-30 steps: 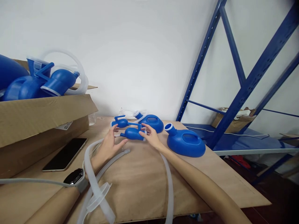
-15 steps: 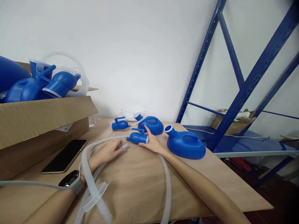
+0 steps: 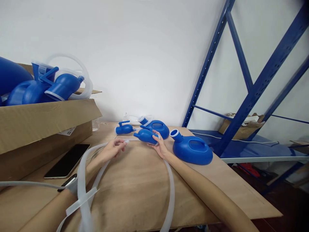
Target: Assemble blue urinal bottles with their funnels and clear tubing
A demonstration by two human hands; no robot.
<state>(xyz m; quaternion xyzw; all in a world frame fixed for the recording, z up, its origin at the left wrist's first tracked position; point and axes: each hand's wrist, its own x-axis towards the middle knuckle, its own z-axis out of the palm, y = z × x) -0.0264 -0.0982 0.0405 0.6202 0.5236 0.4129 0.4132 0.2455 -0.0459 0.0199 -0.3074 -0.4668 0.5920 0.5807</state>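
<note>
Nearest, translucent tubing [image 3: 82, 180] loops around the left forearm, with a pale flat disc [image 3: 81, 202], seen nearly edge-on, on it. Another stretch of tubing curves down beneath the right forearm to the near edge of the surface [image 3: 135, 193]. A watch [image 3: 69, 183] sits on the left wrist, and a dark-screened phone [image 3: 67, 161] lies to the left of that arm.

Farther in, the left hand [image 3: 115, 149] pinches a pale tube end [image 3: 126, 141] at its fingertips. The right hand [image 3: 158, 145] grasps a blue bulb-shaped piece [image 3: 145, 136] by its wide, white-rimmed end; the narrow nozzle points left, toward the tube end but apart from it.

To the right of that hand stands a blue jug [image 3: 193, 152]; a second blue jug [image 3: 164, 130] stands behind the held piece. Another small handled blue piece [image 3: 124, 129] lies behind the left hand. At left, a cardboard box [image 3: 48, 117] brims with blue parts [image 3: 65, 86]. Beyond rise blue shelving [image 3: 251, 87] and a white wall [image 3: 145, 64].
</note>
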